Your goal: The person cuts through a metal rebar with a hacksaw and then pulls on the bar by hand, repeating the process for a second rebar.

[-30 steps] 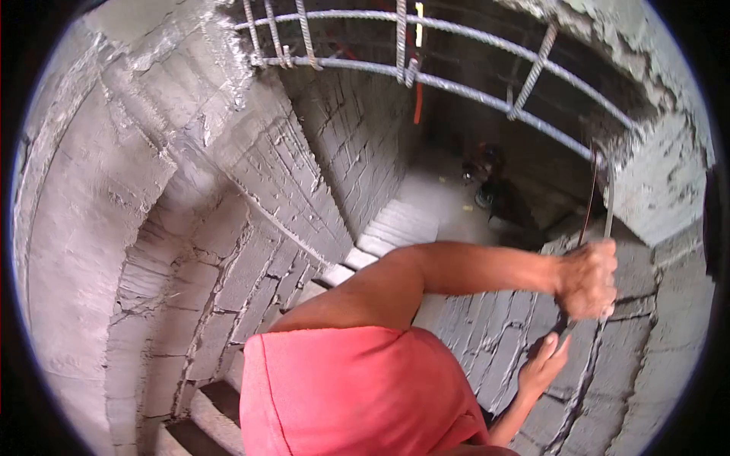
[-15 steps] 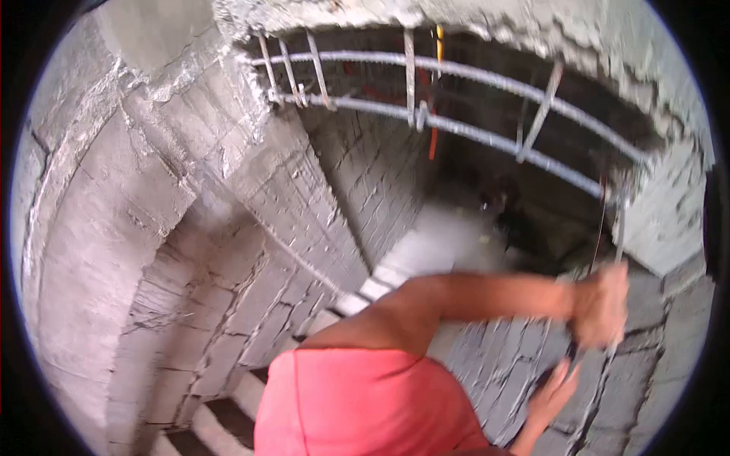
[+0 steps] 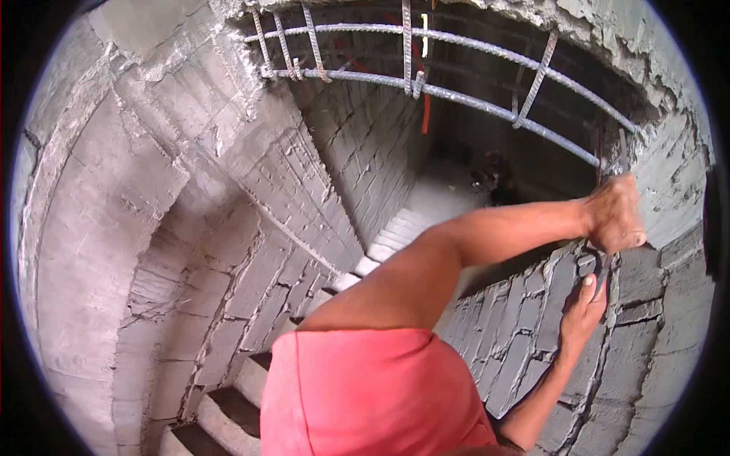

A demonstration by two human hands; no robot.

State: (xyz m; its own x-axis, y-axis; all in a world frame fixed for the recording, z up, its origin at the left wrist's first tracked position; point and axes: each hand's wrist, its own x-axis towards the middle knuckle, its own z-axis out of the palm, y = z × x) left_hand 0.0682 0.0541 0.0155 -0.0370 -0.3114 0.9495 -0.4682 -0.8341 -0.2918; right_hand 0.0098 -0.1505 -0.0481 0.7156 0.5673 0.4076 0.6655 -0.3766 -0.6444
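My left arm, in a pink sleeve, reaches across to the right. My left hand is closed around a thin upright steel rod at the right end of the rebar cage. A second thin dark wire runs beside the rod. Just below, my right hand lies against the grey block wall and pinches the rod's dark lower end between thumb and fingers.
Horizontal and vertical rebars span a rough opening in the concrete above a stairwell. Concrete steps run down between block walls to a landing, where a dark object lies. Broken concrete edges ring the opening.
My left hand has gone up along the rod, from mid-wall height to near the opening's edge. My right hand has followed upward. The view dipped and then came back.
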